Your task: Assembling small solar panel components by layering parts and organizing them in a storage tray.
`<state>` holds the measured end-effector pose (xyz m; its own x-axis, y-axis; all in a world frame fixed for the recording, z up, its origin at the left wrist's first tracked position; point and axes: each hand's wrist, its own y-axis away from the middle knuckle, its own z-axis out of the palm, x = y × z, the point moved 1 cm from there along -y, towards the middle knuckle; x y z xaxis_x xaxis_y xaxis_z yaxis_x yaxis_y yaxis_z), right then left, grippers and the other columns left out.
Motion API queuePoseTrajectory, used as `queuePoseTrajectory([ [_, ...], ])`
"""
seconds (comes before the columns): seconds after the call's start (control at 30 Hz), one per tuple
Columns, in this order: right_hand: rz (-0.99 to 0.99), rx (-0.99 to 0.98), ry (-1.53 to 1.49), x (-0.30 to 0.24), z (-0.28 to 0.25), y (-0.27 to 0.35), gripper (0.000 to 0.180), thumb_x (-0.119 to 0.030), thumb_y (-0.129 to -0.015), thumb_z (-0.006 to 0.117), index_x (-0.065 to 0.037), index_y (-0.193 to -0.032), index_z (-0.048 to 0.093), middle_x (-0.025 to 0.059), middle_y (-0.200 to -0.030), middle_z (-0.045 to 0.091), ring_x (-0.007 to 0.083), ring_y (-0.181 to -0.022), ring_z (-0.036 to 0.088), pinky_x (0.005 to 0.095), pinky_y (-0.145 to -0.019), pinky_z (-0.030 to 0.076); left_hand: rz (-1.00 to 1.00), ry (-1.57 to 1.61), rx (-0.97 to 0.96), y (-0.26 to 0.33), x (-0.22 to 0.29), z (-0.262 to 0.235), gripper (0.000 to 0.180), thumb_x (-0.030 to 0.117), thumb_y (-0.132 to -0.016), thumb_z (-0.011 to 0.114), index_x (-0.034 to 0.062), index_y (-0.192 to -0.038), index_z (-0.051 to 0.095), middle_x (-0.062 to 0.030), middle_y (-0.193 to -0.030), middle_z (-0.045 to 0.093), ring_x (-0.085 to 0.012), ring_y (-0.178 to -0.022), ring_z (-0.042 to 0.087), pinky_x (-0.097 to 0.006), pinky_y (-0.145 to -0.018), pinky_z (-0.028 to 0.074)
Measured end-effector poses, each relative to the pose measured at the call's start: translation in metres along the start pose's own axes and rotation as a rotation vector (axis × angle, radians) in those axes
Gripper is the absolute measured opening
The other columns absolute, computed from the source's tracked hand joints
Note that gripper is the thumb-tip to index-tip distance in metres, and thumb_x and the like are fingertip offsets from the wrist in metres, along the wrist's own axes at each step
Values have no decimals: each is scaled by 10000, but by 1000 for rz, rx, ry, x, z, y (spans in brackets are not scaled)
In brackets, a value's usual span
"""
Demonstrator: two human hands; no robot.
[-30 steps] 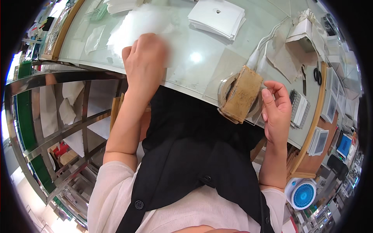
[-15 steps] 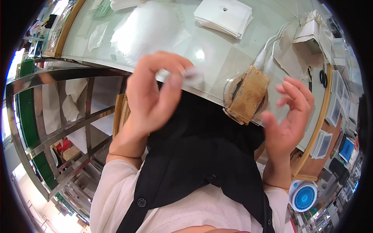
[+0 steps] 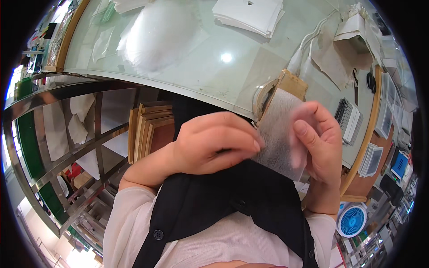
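A translucent sheet spans the gap between the two hands, in front of the person's black apron and across the lower part of a worn brown box at its one o'clock. Half a second ago that box lay uncovered and no sheet stretched here; the left hand has since swung down and to the right. At the sheet's nine o'clock, the left hand bunches its fingers on the left edge (the tips blur slightly). At three o'clock, the right hand curves loosely, its fingers overlapping the sheet; whether they grip it, one cannot tell. Farther out, a pile of clear sheets spreads at ten o'clock, white cards are stacked toward eleven, and black scissors lie at two.
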<state>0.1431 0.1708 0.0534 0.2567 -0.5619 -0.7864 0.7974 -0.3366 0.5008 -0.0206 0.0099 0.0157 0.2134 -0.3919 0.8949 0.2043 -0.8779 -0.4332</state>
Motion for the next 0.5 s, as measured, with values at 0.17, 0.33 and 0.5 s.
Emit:
queuePoseTrajectory([
  [0.17, -200, 164, 263, 2, -16, 1, 176, -140, -981, 537, -8, -1082, 593, -51, -778, 544, 6, -693, 466, 163, -619, 364, 93, -134, -1, 2, -14, 5, 181, -17, -784, 734, 23, -949, 670, -124, -912, 650, -230, -789, 651, -297, -662, 530],
  [0.33, -630, 406, 821, 10, -31, -25, 182, -83, -963, 538, -17, -1121, 601, -50, -841, 469, 43, -752, 413, 181, -693, 343, 140, -413, 143, -3, -34, 11, 214, 41, -722, 780, 85, -916, 700, -36, -846, 612, -193, -681, 570, -299, -583, 448],
  [0.5, -624, 390, 917, 14, -39, -37, 182, -40, -922, 578, -23, -1101, 604, -28, -851, 435, 61, -764, 397, 182, -708, 338, 57, -463, 106, -1, -45, 14, 232, -30, -703, 788, 53, -909, 722, -53, -857, 574, -155, -710, 566, -254, -581, 455],
])
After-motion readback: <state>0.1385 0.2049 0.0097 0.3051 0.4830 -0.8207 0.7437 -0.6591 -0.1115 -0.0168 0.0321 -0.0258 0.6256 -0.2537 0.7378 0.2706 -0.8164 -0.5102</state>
